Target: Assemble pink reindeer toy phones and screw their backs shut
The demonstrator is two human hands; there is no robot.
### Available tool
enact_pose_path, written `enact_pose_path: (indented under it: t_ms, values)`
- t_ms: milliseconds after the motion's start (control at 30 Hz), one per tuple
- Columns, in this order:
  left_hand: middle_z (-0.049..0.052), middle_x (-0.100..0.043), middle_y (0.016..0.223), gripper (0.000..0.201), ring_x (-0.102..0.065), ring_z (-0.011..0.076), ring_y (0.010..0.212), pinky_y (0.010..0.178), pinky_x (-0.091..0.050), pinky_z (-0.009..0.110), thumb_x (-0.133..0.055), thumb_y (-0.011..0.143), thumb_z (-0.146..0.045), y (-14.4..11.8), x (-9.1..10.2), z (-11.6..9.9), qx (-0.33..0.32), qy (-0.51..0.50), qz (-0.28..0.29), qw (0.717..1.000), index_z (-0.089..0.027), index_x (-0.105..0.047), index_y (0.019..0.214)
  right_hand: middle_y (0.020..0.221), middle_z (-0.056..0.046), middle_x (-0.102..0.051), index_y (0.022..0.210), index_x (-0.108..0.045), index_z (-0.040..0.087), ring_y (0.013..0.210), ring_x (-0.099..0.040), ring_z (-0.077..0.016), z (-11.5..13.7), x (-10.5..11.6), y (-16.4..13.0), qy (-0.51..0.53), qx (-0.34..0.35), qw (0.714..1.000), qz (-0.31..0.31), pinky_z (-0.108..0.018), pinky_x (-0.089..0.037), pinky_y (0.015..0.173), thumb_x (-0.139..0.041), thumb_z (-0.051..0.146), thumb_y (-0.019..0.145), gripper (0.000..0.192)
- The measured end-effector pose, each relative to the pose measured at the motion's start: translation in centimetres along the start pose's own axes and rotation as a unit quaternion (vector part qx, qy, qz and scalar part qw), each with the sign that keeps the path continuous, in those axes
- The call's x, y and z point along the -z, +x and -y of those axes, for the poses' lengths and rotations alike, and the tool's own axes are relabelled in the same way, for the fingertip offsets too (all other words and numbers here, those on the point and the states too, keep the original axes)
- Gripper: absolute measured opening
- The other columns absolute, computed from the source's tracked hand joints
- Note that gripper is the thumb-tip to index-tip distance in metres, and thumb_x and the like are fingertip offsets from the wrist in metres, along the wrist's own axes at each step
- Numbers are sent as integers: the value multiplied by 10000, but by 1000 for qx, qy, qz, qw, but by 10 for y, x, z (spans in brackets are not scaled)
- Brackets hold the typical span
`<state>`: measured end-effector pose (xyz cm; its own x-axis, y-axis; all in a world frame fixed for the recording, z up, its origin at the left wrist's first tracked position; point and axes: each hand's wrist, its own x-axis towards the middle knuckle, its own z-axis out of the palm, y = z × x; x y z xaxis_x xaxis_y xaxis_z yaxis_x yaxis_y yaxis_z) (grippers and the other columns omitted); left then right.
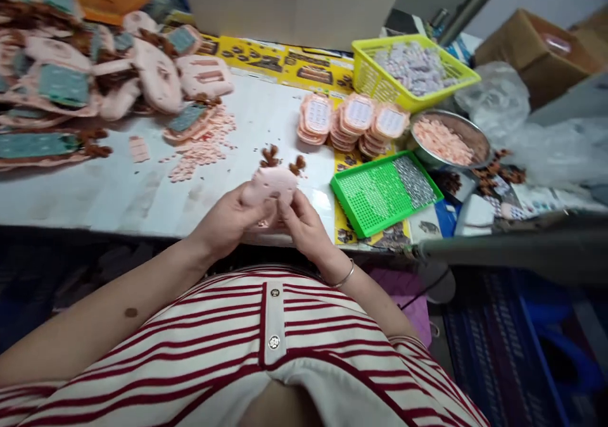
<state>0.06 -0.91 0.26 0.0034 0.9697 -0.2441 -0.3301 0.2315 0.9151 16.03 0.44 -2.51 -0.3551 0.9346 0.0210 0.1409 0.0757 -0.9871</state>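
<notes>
At centre frame, a pink reindeer-shaped case (274,185) with brown antlers is gripped by both hands, the left hand (230,219) and the right hand (304,224), over the desk (118,192) edge. Right of it lies a green tray (380,192); above that, stacked pink cases (354,120) and a yellow basket (370,82).

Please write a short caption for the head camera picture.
Both hands hold a pink antlered piece beside a green tray.

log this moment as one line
left hand: holds pink reindeer case | right hand: holds same case | near: green tray
</notes>
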Motion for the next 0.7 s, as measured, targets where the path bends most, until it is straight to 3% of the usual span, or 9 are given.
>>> enact_pose_path:
  t_ms: [67, 167, 267, 333, 433, 500, 567, 700]
  values:
    - [76, -784, 1004, 390, -723, 220, 909, 829, -587, 290, -914, 684, -352, 2, 0, 2, 45, -77, -22, 996, -150, -767, 984, 1331, -125, -684, 1410, -518, 225, 1204, -653, -249, 6, 20, -8, -172, 54, 983, -36, -449, -526, 1096, -470, 561, 998, 534]
    - [62, -790, 1021, 335, -732, 208, 920, 835, -605, 282, -881, 709, -275, 3, -3, 2, 83, -118, -29, 989, -166, -762, 1003, 1422, -190, -624, 1421, -545, 159, 1355, -553, -323, 7, 50, -26, -407, 90, 899, -132, -549, -404, 1194, -439, 430, 1033, 485]
    - [97, -792, 999, 371, -744, 248, 870, 793, -639, 343, -871, 681, -255, 3, -8, 3, 133, -132, -8, 982, -151, -763, 1019, 1362, -252, -635, 1388, -575, 88, 1241, -612, -358, 2, 72, -49, -522, 48, 840, -137, -560, -506, 1058, -382, 347, 1047, 470]
    - [117, -790, 996, 350, -744, 266, 852, 772, -649, 380, -851, 686, -232, 2, -14, 5, 159, -139, 0, 977, -162, -767, 1019, 1276, -255, -667, 1356, -595, 80, 1121, -658, -334, -1, 80, -67, -537, 31, 835, -113, -513, -561, 956, -359, 330, 1052, 460]
    - [131, -785, 992, 274, -743, 281, 878, 802, -642, 400, -806, 735, -214, 4, -23, 10, 180, -126, 11, 975, -182, -770, 1005, 1152, -207, -713, 1291, -636, 123, 1045, -681, -295, 2, 89, -86, -509, 29, 854, -103, -470, -581, 926, -373, 363, 1055, 427]
    - [138, -782, 996, 277, -744, 291, 900, 815, -634, 400, -805, 740, -223, 6, -29, 14, 193, -113, 18, 974, -181, -771, 1012, 1229, -212, -703, 1320, -617, 133, 1150, -666, -308, 7, 96, -85, -483, 31, 869, -103, -493, -565, 996, -400, 428, 1047, 458]
    - [140, -782, 988, 286, -745, 298, 895, 802, -632, 404, -811, 738, -241, 8, -33, 17, 205, -104, 21, 973, -183, -772, 1015, 1441, -239, -602, 1401, -562, 118, 1363, -563, -340, 10, 103, -71, -476, 30, 875, -84, -550, -492, 1124, -399, 508, 1034, 560]
    - [136, -783, 964, 272, -748, 300, 866, 772, -637, 408, -793, 756, -241, 11, -37, 20, 218, -99, 26, 970, -186, -769, 1021, 1636, -254, -386, 1500, -462, 52, 1552, -344, -392, 12, 120, -31, -510, -33, 859, -27, -615, -331, 1249, -365, 620, 1008, 757]
